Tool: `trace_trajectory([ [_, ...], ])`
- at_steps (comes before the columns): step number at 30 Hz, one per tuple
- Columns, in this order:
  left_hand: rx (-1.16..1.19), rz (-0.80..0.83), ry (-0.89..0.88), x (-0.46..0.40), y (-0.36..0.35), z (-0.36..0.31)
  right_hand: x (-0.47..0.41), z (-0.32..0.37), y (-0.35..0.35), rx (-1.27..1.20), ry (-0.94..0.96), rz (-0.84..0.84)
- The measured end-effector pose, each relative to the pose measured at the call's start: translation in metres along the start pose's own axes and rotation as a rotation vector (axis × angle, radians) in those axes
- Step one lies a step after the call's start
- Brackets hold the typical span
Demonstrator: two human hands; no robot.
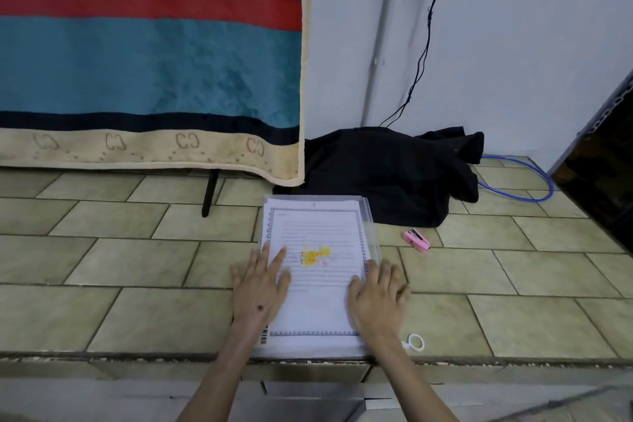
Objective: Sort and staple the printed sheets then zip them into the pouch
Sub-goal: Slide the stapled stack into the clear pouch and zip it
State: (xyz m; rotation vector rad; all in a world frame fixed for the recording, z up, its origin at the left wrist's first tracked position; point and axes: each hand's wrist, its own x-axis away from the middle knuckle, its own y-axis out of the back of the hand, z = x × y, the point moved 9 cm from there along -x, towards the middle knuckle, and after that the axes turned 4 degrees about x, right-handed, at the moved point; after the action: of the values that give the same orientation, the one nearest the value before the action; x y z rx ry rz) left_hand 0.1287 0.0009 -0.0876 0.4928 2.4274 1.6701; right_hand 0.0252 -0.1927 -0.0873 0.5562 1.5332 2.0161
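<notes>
A stack of printed sheets (pixel 317 236) lies inside a clear plastic pouch (pixel 373 243) on the tiled surface, its top page showing text lines and a yellow picture. My left hand (pixel 260 288) rests flat on the lower left part of the stack, fingers spread. My right hand (pixel 376 298) lies flat on the lower right edge, over the pouch's side. A pink stapler (pixel 417 240) sits on the tiles to the right, apart from both hands. The pouch's white ring pull (pixel 415 342) lies by my right wrist.
A black cloth bundle (pixel 387 175) lies just behind the pouch. A teal blanket (pixel 150 55) hangs at the left. A blue cable (pixel 527 181) loops at the right rear. The tiled ledge's front edge (pixel 137 358) runs below the pouch.
</notes>
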Motion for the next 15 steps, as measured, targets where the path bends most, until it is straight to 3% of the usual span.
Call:
trace_trajectory([
  [8,-0.092,-0.009,0.004,-0.004,0.004,-0.011,-0.018,-0.003,0.015,-0.005,-0.004,0.002],
  [12,-0.083,-0.016,-0.019,-0.006,-0.004,-0.028,-0.067,-0.026,0.052,-0.082,-0.059,-0.177],
  [15,-0.076,0.001,-0.011,-0.006,-0.015,-0.025,-0.094,-0.052,0.043,-0.079,-0.113,-0.08],
])
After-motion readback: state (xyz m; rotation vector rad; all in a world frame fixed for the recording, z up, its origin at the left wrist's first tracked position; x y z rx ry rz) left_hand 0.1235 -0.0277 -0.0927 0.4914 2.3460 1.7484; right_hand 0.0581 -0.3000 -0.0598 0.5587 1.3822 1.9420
